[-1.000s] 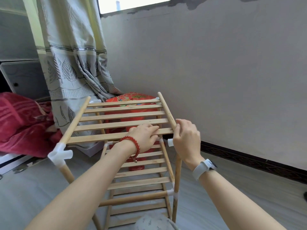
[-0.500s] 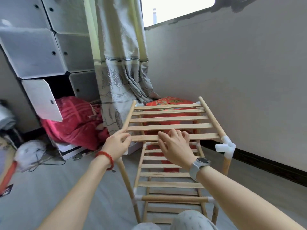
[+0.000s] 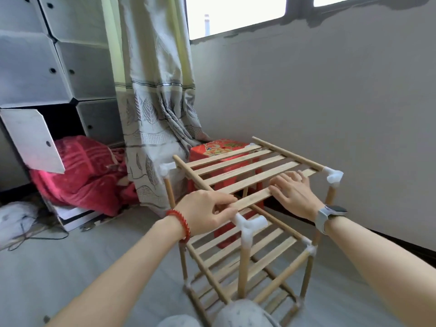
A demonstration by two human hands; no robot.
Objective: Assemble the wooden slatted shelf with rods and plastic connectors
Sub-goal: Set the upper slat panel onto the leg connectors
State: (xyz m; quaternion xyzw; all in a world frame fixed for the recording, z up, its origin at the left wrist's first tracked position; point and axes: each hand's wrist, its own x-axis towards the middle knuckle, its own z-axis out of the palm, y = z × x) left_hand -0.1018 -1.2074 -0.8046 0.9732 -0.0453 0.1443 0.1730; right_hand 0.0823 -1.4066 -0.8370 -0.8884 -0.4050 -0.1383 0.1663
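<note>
The wooden slatted shelf (image 3: 238, 169) stands on the floor in front of me, with three slatted tiers on upright rods. White plastic connectors cap the top corners: one near me (image 3: 249, 224), one at the right (image 3: 333, 177), one at the left (image 3: 165, 171). My left hand (image 3: 206, 212), with a red bead bracelet, grips the near end of the top tier's side rod and front slat beside the near connector. My right hand (image 3: 293, 193), a watch on its wrist, lies flat with straight fingers on the front slats of the top tier.
A red printed stool (image 3: 212, 149) stands behind the shelf by a patterned curtain (image 3: 155, 109). A grey cube cabinet (image 3: 47, 67) with an open door and a red blanket (image 3: 80, 171) fill the left. A grey wall (image 3: 330, 102) runs close on the right.
The view has swung and the shelf now stands turned, a corner toward me. My left hand moved from the left rod to the near corner; my right hand slid right along the front slats.
</note>
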